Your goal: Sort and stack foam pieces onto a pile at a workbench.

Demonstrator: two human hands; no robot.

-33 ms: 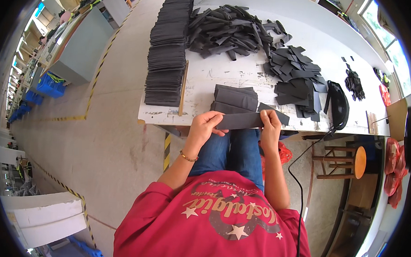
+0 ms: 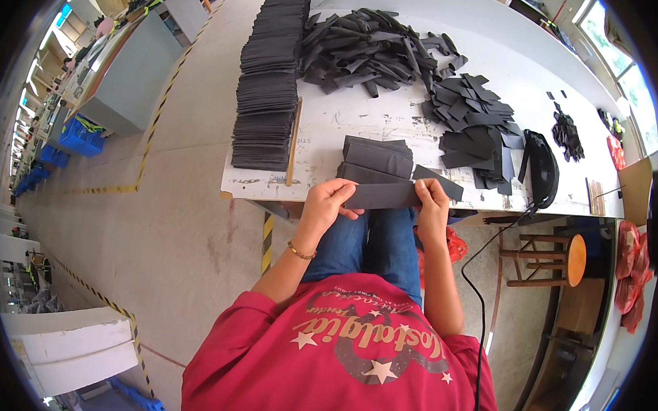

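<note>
The left hand [image 2: 331,197] and the right hand [image 2: 432,194] pinch opposite ends of one dark strip [image 2: 384,195], which I see at the near edge of the white table [image 2: 329,110]. Both forearms [image 2: 442,275] reach forward, slanting inward. Just beyond lie folded dark pieces [image 2: 378,156].

Black strip [image 2: 382,194]: one flat rectangular piece, matte, long and narrow, broad face up to the camera. Pulled out straight, no obvious fold. Lies crosswise, right end a touch higher in view. Left end pinched by left hand [image 2: 332,198], right end by right hand [image 2: 432,193]. Sits at the table's [image 2: 321,125] near edge in view; contact unclear.
</note>
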